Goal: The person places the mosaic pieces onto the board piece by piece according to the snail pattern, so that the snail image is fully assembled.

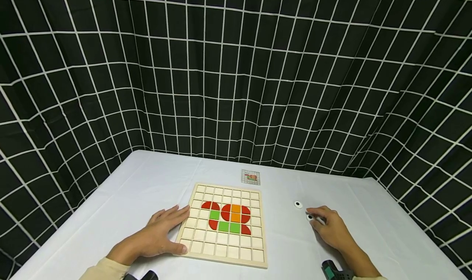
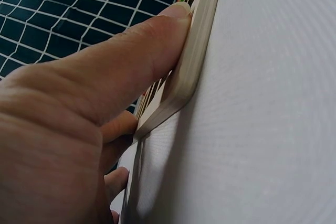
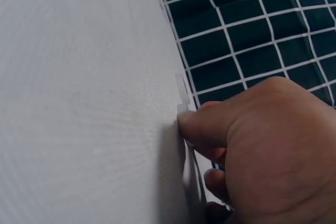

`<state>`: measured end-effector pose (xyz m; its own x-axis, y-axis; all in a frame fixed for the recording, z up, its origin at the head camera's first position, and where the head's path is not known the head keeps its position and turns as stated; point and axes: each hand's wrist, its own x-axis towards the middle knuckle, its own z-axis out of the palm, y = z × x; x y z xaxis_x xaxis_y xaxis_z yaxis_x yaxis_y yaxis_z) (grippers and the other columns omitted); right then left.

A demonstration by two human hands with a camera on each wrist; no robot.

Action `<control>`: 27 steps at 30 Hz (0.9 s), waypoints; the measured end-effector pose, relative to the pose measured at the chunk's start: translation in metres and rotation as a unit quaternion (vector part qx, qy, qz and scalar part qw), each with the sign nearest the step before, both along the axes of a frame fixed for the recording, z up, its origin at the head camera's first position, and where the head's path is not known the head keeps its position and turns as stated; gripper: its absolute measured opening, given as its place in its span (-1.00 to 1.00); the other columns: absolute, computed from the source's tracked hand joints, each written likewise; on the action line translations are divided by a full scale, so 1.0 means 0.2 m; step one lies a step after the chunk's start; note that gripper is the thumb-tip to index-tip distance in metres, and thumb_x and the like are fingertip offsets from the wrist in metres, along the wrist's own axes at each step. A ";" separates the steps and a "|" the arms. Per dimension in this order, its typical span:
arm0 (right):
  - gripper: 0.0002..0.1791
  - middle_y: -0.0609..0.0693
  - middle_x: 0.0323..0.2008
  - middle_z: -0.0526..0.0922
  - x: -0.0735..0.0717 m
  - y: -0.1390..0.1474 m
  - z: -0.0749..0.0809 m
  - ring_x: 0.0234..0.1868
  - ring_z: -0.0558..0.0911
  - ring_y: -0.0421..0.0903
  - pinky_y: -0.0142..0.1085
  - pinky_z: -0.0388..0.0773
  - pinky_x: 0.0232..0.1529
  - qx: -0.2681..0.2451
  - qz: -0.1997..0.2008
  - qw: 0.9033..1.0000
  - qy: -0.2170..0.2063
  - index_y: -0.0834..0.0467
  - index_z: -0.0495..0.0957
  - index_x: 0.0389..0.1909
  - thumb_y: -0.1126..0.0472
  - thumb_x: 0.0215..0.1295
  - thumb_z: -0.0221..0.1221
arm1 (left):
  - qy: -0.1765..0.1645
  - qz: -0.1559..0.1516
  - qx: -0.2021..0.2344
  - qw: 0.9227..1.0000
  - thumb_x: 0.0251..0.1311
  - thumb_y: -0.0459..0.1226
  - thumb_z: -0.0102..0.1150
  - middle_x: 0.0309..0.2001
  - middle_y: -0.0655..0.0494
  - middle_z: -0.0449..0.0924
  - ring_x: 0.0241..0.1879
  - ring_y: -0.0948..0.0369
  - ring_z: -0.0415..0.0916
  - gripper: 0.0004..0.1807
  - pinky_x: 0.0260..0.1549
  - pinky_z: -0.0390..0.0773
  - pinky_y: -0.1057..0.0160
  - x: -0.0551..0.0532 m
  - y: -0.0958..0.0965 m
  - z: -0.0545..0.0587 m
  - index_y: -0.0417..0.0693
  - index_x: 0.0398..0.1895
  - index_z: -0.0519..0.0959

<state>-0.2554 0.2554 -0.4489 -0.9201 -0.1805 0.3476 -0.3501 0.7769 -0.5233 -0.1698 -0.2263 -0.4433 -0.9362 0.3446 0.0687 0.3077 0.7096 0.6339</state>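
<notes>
A square wooden grid board (image 1: pixel 206 257) lies on the table, with red, green and orange flat pieces (image 1: pixel 234 227) set in its cells. My left hand (image 1: pixel 160 234) rests at the board's left side, thumb on the near left corner and fingers fairly straight along the edge. In the left wrist view the thumb (image 2: pixel 157 38) lies across the wooden rim (image 2: pixel 197 51). Right of the board, my right hand (image 1: pixel 331 227) pinches a white disc with a black dot (image 1: pixel 309 217), just at the tabletop. A similar white disc (image 1: pixel 298 205) lies a little beyond it.
A small card (image 1: pixel 250 177) printed with a coloured grid picture lies behind the board. White cloth covers the table (image 1: pixel 155 173). Black curtains with a white grid (image 1: pixel 221 75) rise behind and at both sides.
</notes>
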 end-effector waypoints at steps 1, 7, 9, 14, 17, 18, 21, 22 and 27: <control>-0.66 0.04 -0.25 0.63 0.00 0.00 0.00 -0.14 0.58 0.09 0.06 0.48 -0.03 0.003 -0.003 1.000 0.000 0.28 0.65 -0.08 0.49 0.07 0.26 | -0.001 0.000 0.000 1.000 -0.25 0.17 0.45 0.46 0.04 0.11 0.44 -0.12 -0.17 0.13 0.27 -0.33 -0.23 0.00 0.00 0.00 -0.17 0.42 0.26; -0.65 0.05 -0.26 0.62 0.00 -0.01 0.00 -0.17 0.55 0.04 0.03 0.51 -0.07 0.024 -0.006 1.000 -0.013 0.29 0.64 -0.06 0.40 0.07 0.32 | 0.002 -0.007 -0.002 1.000 -0.23 0.16 0.44 0.46 0.03 0.11 0.44 -0.12 -0.16 0.12 0.27 -0.33 -0.22 0.00 0.00 0.00 -0.18 0.42 0.26; -0.68 0.05 -0.25 0.61 0.00 -0.01 0.01 -0.16 0.53 0.05 0.04 0.50 -0.06 0.033 -0.007 0.999 -0.021 0.27 0.65 -0.07 0.36 0.10 0.32 | 0.004 -0.008 -0.003 1.000 -0.23 0.17 0.43 0.46 0.03 0.11 0.44 -0.13 -0.16 0.13 0.27 -0.33 -0.22 0.00 0.00 0.00 -0.19 0.42 0.25; -0.77 0.01 -0.28 0.59 0.00 -0.02 0.01 -0.19 0.51 0.03 0.00 0.49 -0.14 0.047 -0.021 0.998 -0.025 0.23 0.67 -0.17 0.27 0.14 0.33 | 0.005 -0.010 -0.001 1.000 -0.23 0.18 0.43 0.46 0.03 0.11 0.44 -0.13 -0.16 0.13 0.27 -0.34 -0.22 0.00 0.00 0.00 -0.19 0.42 0.25; -0.78 -0.04 -0.37 0.57 0.00 -0.02 0.01 -0.31 0.50 -0.04 -0.13 0.49 -0.27 0.041 -0.038 0.998 -0.006 0.22 0.67 -0.23 0.24 0.10 0.37 | 0.005 -0.010 0.002 1.000 -0.23 0.17 0.43 0.46 0.02 0.11 0.44 -0.14 -0.17 0.13 0.27 -0.34 -0.22 0.00 0.00 0.00 -0.20 0.42 0.25; -0.78 -0.06 -0.40 0.56 0.00 -0.02 0.01 -0.34 0.49 -0.07 -0.17 0.48 -0.32 0.038 -0.043 0.998 0.005 0.21 0.67 -0.25 0.23 0.08 0.39 | 0.005 -0.011 0.002 1.000 -0.23 0.17 0.43 0.46 0.02 0.11 0.44 -0.14 -0.17 0.13 0.27 -0.34 -0.22 0.00 0.00 0.01 -0.20 0.42 0.25; -0.78 -0.12 -0.49 0.53 0.00 -0.03 0.03 -0.41 0.47 -0.12 -0.26 0.43 -0.43 0.024 -0.048 0.998 0.036 0.19 0.66 -0.28 0.21 0.06 0.41 | 0.004 -0.008 0.000 1.000 -0.23 0.17 0.43 0.46 0.01 0.11 0.44 -0.14 -0.17 0.13 0.27 -0.33 -0.24 0.00 0.00 0.00 -0.20 0.41 0.26; -0.78 -0.13 -0.50 0.53 0.00 -0.04 0.03 -0.41 0.48 -0.13 -0.27 0.43 -0.44 0.018 -0.046 0.998 0.048 0.19 0.67 -0.28 0.21 0.05 0.41 | 0.002 -0.006 0.000 1.000 -0.24 0.17 0.44 0.46 0.02 0.11 0.44 -0.14 -0.17 0.13 0.26 -0.33 -0.24 0.00 0.00 0.01 -0.19 0.41 0.26; -0.76 -0.17 -0.48 0.56 0.00 -0.10 0.08 -0.36 0.54 -0.10 -0.21 0.46 -0.38 -0.003 -0.026 0.995 0.093 0.19 0.68 -0.24 0.18 0.07 0.41 | -0.007 -0.001 0.005 1.000 -0.26 0.18 0.45 0.46 0.02 0.11 0.44 -0.14 -0.17 0.13 0.26 -0.34 -0.25 0.00 0.00 0.01 -0.19 0.41 0.26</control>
